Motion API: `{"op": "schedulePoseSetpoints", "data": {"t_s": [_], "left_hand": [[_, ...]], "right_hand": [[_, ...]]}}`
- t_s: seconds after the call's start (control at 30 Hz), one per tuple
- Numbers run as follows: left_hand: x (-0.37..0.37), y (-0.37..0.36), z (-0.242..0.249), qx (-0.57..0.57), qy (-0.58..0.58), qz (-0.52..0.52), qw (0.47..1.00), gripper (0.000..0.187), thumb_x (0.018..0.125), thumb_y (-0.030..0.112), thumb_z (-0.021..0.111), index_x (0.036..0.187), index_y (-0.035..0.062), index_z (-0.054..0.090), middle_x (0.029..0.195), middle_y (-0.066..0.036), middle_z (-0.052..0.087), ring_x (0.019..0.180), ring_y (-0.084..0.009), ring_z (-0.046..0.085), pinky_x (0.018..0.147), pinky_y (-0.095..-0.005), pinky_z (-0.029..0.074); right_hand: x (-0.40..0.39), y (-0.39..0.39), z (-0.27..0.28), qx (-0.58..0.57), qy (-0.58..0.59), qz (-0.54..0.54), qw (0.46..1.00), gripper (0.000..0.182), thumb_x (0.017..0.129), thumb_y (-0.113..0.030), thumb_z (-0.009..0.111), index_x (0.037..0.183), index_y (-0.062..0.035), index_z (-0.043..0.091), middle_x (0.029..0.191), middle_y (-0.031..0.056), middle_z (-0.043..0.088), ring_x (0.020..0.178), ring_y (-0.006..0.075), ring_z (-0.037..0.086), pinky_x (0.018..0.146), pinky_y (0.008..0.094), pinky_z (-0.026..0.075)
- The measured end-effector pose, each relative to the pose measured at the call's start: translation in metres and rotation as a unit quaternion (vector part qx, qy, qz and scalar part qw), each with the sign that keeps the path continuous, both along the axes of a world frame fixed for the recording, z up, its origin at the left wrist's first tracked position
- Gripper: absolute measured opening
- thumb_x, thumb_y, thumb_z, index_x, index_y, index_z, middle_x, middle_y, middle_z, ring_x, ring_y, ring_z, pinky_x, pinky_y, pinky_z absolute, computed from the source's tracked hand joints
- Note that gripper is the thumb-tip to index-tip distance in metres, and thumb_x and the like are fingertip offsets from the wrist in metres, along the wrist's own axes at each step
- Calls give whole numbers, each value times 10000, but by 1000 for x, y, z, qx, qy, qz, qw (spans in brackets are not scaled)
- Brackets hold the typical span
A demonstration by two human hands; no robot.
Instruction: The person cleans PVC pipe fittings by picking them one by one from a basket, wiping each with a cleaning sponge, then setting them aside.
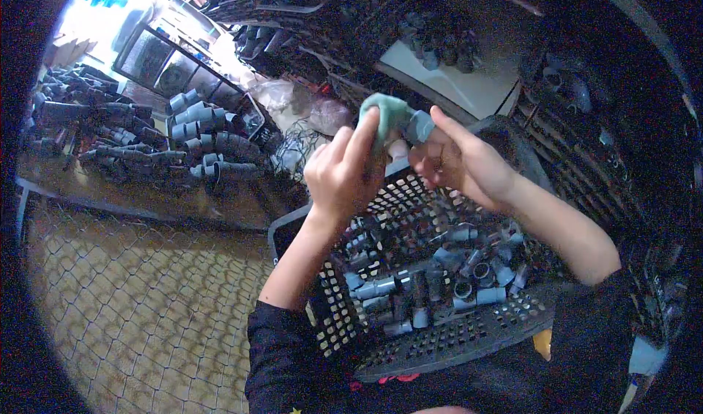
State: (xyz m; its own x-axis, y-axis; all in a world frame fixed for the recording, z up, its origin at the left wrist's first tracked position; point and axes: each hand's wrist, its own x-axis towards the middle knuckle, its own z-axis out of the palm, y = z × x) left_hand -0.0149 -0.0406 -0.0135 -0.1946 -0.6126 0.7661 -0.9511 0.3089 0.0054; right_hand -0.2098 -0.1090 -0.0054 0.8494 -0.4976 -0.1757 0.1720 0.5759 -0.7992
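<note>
My left hand (343, 166) is closed on a green cloth (388, 111), its index finger pressed along the fabric. Against the cloth's right side is a grey pipe fitting (420, 127), which my right hand (463, 157) holds with the thumb raised and the other fingers curled below. Both hands are above a black perforated basket (439, 341). Inside the basket lie several grey pipe fittings (480, 297), jumbled together.
Stacks of grey fittings (194, 121) stand on a surface at the left, beside a dark-framed crate (176, 62). Wire mesh (146, 289) spans the lower left. A white board (454, 80) with fittings on it is at the upper right, near dark racks (578, 172).
</note>
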Motion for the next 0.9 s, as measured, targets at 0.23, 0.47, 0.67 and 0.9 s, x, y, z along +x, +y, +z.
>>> {"op": "schedulePoseSetpoints", "data": {"t_s": [0.23, 0.47, 0.67, 0.9], "left_hand": [[-7, 5, 10, 6, -56, -32, 998, 440, 738, 193, 662, 1174, 130, 642, 646, -2, 462, 485, -151, 492, 464, -304, 410], [-20, 10, 5, 43, -51, -54, 996, 472, 693, 168, 639, 1162, 116, 640, 656, -24, 463, 501, -180, 505, 468, -318, 413], [4, 2, -3, -4, 28, -26, 999, 488, 732, 131, 698, 1204, 59, 595, 640, -52, 481, 475, -212, 490, 439, -331, 390], [-1, 0, 14, -14, -54, -14, 998, 338, 766, 188, 689, 1096, 125, 658, 611, 13, 411, 478, -135, 480, 442, -293, 379]], "right_hand": [[0, -2, -3, 15, 34, 32, 999, 568, 973, -599, 277, 1069, -145, 604, 828, -6, 606, 723, 82, 526, 612, 231, 370], [1, 7, 6, -77, 63, -2, 995, 612, 967, -639, 252, 1082, -129, 571, 684, -28, 500, 606, 83, 430, 564, 232, 315], [0, 4, 2, -49, 39, 51, 997, 608, 950, -672, 245, 858, -141, 526, 667, -42, 531, 575, 47, 422, 549, 205, 315], [-8, 1, 7, -9, 16, 94, 995, 667, 948, -674, 227, 864, -114, 580, 603, -1, 529, 594, 100, 499, 552, 238, 354]]}}
